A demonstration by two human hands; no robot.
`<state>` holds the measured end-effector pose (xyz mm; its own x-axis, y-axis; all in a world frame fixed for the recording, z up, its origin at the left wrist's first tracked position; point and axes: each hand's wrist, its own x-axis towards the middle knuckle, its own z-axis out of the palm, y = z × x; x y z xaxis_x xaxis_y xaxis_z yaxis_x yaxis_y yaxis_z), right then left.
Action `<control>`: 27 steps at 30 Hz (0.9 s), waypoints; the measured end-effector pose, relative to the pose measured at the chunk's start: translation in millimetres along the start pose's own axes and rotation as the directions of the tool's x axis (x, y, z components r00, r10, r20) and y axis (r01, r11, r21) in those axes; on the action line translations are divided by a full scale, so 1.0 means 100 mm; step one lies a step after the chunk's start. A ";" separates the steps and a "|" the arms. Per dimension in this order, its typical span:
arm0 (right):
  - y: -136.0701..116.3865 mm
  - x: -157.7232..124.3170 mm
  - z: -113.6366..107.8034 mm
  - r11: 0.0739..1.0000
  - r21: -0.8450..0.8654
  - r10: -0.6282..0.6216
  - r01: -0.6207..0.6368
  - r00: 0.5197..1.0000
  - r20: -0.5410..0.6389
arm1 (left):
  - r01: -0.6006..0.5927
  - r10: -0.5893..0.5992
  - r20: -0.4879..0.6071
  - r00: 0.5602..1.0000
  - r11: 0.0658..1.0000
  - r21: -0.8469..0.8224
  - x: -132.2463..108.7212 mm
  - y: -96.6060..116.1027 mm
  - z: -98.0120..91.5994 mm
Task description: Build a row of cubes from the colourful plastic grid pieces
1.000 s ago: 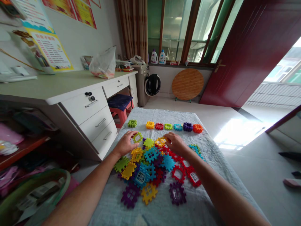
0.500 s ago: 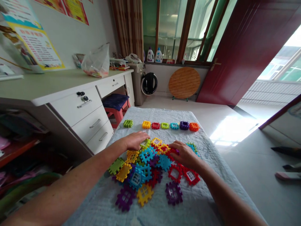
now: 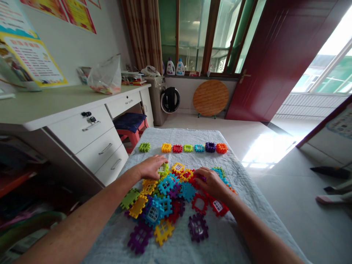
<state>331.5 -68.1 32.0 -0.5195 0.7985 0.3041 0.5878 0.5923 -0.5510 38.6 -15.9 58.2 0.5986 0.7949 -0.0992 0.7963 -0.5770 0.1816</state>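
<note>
A heap of toothed plastic building blocks lies on the cloth-covered table, several with window-like grids. At the heap's far left edge, my left hand [image 3: 153, 167] has its fingers and thumb around a green building block [image 3: 163, 169]. Across the heap, my right hand [image 3: 211, 181] curls over a purple building block [image 3: 202, 178], mostly hidden by the fingers, beside red pieces. Between the hands lie yellow building blocks [image 3: 178, 168] and blue building blocks [image 3: 166, 185]. Nearer to me are a loose purple building block [image 3: 198, 228] and a yellow building block [image 3: 164, 231].
Beyond the heap runs a row of assembled blocks, from a green cube [image 3: 144, 147] to an orange cube [image 3: 221, 148]. A white desk [image 3: 95, 141] and a stool [image 3: 130, 123] stand left. A washing machine [image 3: 156, 104] and red door [image 3: 258, 62] are farther back.
The whole view has shifted slightly, moving the scene left. Both hands stay at the same pieces, and the heap and the row look unchanged.
</note>
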 end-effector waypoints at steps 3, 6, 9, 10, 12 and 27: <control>0.02 -0.01 0.03 1.000 -0.002 -0.002 0.002 1.000 -0.018 | 0.015 -0.016 -0.036 0.999 1.000 -0.018 -0.03 -0.01 -0.02; 0.02 -0.01 0.04 1.000 -0.005 -0.010 0.010 1.000 -0.020 | 0.026 -0.029 -0.055 0.998 0.998 -0.063 -0.06 -0.01 -0.05; 0.02 -0.01 0.03 1.000 -0.006 -0.007 0.007 1.000 -0.021 | 0.035 -0.042 -0.081 0.996 0.996 -0.082 -0.09 0.00 -0.08; 0.02 -0.01 0.03 1.000 -0.006 -0.007 0.007 1.000 -0.023 | 0.034 -0.042 -0.092 0.995 0.996 -0.088 -0.10 0.00 -0.09; 0.01 -0.01 0.03 1.000 -0.005 -0.011 0.011 1.000 -0.029 | 0.033 -0.043 -0.113 0.993 0.995 -0.095 -0.11 -0.01 -0.10; 0.05 -0.02 0.04 1.000 0.017 -0.006 0.007 0.999 -0.047 | 0.033 -0.044 -0.142 0.989 0.996 -0.079 -0.12 0.08 -0.19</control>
<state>332.7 -67.3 25.7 -0.4932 0.7992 0.3437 0.5739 0.5958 -0.5619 35.9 -26.2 79.0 0.5446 0.8380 0.0331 0.8061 -0.5340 0.2549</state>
